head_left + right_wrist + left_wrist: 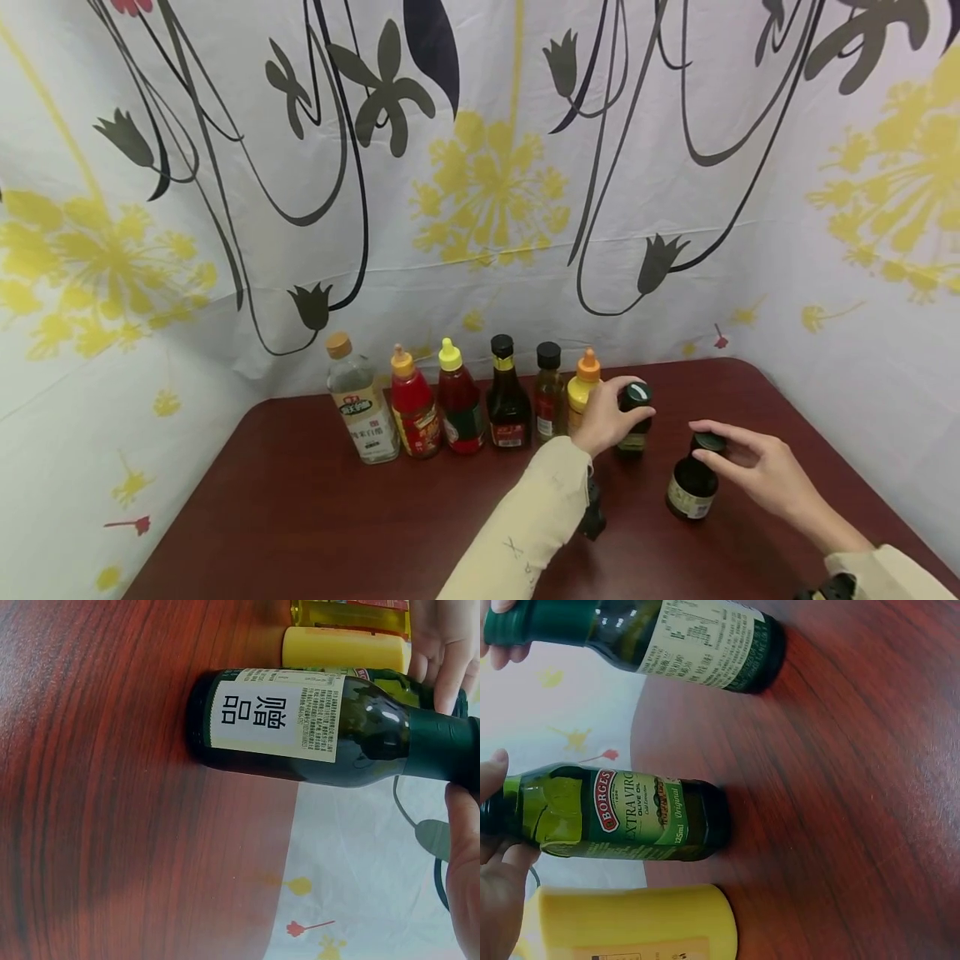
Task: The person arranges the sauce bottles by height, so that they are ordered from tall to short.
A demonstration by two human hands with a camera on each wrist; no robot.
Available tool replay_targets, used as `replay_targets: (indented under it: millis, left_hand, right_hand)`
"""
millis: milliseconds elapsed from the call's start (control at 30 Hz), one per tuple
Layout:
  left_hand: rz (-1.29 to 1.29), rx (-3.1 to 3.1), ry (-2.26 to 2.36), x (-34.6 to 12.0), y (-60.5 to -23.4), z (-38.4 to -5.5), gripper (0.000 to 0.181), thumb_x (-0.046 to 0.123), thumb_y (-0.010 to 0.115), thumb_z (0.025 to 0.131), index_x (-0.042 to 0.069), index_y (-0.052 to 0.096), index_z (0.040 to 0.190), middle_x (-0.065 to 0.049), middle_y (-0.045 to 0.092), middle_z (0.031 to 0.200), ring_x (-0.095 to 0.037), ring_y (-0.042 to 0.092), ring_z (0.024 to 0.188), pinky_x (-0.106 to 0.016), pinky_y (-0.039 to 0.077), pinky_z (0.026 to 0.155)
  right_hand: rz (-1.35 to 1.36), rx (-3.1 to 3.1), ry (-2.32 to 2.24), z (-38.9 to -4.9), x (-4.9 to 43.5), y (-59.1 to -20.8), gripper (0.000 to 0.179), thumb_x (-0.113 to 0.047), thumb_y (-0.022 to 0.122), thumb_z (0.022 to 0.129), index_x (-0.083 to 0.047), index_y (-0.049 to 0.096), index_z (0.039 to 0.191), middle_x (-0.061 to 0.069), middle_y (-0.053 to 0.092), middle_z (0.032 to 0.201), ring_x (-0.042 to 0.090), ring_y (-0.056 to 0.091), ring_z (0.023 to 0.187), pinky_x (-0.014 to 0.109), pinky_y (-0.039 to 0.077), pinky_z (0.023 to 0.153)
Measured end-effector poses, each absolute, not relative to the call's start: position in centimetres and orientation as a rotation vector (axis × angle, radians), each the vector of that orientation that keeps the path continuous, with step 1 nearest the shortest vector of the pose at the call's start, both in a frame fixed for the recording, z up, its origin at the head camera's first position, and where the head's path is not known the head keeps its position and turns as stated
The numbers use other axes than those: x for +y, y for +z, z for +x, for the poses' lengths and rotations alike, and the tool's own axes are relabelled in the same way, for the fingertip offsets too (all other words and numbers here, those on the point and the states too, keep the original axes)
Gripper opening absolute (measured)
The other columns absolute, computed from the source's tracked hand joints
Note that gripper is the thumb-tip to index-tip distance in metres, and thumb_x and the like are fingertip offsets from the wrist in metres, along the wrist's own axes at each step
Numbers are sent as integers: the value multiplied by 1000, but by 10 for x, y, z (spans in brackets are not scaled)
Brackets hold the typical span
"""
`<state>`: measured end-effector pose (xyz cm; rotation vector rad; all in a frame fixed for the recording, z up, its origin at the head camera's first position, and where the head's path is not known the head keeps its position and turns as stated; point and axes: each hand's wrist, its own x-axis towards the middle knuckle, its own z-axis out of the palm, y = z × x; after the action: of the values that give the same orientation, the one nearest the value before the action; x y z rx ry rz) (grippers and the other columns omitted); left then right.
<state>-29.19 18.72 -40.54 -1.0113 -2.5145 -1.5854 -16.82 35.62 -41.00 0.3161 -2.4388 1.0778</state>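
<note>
With thumb and fingers, my left hand grips a green-capped olive oil bottle by its neck; the bottle stands upright at the right end of a row. My right hand pinches the green cap of a second dark bottle, which has a cream label. This bottle stands nearer to me and to the right, apart from the first one in the left wrist view. Just left of the olive oil, a yellow squeeze bottle is partly hidden behind my left hand in the head view.
Leftward along the row are a small black-capped bottle, a dark sauce bottle, two red squeeze bottles and a clear vinegar bottle. They stand on a dark red table, with a patterned cloth behind.
</note>
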Motion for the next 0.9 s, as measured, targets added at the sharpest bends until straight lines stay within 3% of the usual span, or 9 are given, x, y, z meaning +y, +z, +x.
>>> replay_targets:
  millis: [533,900]
  left_hand:
    - [-811,-2645,-1569,196,-407,-291,41,14,64,82,19,50,120,2,57,107,-8,56,90,-19,46,70]
    - [-768,-2650,-1582,201,-409,-302,43,13,61,84,18,46,124,-1,56,112,-13,56,96,-22,46,73]
  right_hand:
    - [327,-2414,1095,-168,356,-413,34,-3,67,77,-2,60,110,-23,54,106,-10,54,89,11,46,65]
    - [328,-2421,1090,-170,355,-411,34,-3,66,77,-2,59,111,-22,54,106,-10,54,89,11,46,64]
